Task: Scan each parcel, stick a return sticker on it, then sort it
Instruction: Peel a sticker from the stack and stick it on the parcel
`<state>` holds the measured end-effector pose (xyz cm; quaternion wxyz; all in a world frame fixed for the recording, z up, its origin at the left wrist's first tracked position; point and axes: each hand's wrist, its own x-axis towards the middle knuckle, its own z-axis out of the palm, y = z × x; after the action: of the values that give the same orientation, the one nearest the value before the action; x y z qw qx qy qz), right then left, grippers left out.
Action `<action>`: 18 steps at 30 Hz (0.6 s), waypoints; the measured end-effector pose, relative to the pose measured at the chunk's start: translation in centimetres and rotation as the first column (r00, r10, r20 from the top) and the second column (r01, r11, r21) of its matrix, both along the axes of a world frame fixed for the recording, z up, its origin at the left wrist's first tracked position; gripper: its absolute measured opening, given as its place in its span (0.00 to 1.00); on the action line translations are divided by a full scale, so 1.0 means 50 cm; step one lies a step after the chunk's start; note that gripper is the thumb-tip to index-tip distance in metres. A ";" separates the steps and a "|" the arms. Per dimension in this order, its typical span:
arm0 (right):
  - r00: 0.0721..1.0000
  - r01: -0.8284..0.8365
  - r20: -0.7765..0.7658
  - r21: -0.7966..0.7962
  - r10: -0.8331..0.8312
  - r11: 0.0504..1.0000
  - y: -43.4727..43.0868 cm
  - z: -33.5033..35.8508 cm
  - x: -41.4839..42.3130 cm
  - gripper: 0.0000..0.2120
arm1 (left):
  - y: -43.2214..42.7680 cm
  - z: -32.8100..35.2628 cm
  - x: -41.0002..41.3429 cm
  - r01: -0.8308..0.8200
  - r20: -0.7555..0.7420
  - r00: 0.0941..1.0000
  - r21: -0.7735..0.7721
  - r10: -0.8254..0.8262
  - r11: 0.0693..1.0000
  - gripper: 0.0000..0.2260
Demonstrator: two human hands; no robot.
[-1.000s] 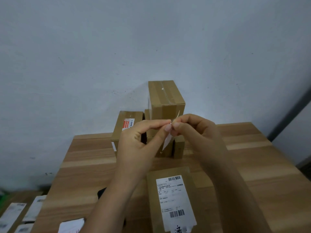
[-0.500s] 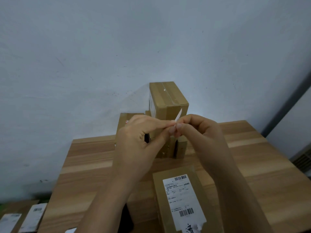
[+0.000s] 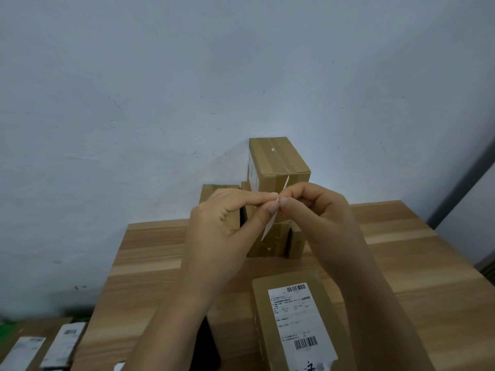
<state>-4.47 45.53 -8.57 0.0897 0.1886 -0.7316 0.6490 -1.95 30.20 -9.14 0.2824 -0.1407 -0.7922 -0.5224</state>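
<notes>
White sticker in the fingertip pinch of left hand and right hand, near a sealed cardboard parcel.

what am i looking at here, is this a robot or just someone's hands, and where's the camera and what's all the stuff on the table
No robot here: these are a person's two bare hands, filmed by one wide-angle camera worn on their head, looking forward and down. That is why the arms enter from the bottom edge. The left hand and right hand meet in mid-air, fingertips pinching a thin white sticker, seen almost edge-on. Below them, on the wooden table, lies a cardboard parcel with a white barcode label facing up. At the back, against the wall, stands a stack of cardboard boxes. At lower left, beside the table, lie more labelled parcels.
</notes>
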 end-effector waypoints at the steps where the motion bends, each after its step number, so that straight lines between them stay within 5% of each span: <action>1: 1.000 -0.002 -0.015 0.011 0.002 1.000 -0.002 0.001 0.000 0.04 | 0.000 -0.001 0.001 0.021 0.040 0.999 0.059 -0.023 0.998 0.07; 10: 0.999 0.009 -0.044 0.068 -0.006 0.998 -0.008 -0.016 0.003 0.07 | 0.003 -0.017 -0.005 0.036 0.168 0.982 0.255 -0.081 0.966 0.05; 18: 0.950 0.182 0.266 -0.044 -0.164 0.982 0.083 -0.091 -0.015 0.10 | 0.021 -0.111 -0.058 -0.145 0.425 0.905 0.387 -0.036 0.911 0.07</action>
<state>-5.21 49.66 -13.09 0.0554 0.0336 -0.7284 0.6821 -4.84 31.24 -14.71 0.1420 0.0609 -0.7108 -0.6862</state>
